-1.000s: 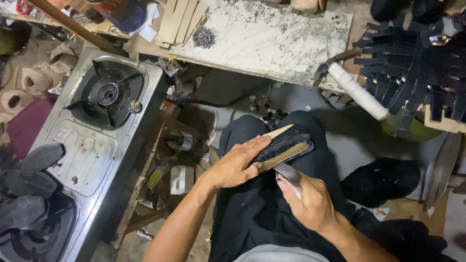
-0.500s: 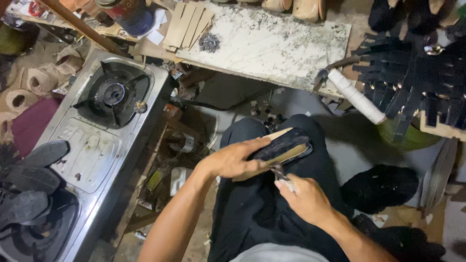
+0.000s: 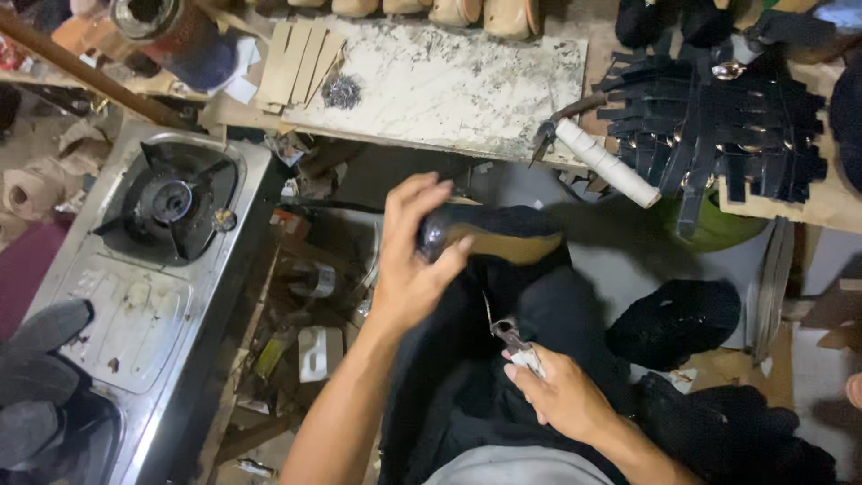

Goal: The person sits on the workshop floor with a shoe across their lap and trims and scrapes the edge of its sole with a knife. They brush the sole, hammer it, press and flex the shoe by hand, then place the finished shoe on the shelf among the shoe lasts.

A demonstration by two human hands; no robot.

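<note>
Dim, warm light falls brightest on the pale marble worktop point(image 3: 431, 85), while everything below it sinks into deep shadow, soft and slightly motion-blurred toward the frame edges.

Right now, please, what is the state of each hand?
Left hand: closed on a dark shoe with a tan sole.
Right hand: closed on small metal pliers.

One shoe point(image 3: 489, 235), one pincers point(image 3: 514, 339)

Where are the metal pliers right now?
In the head view, the pliers sit low and centre in the right hand, over the lap, just below the dark shoe that the left hand grips.
</note>
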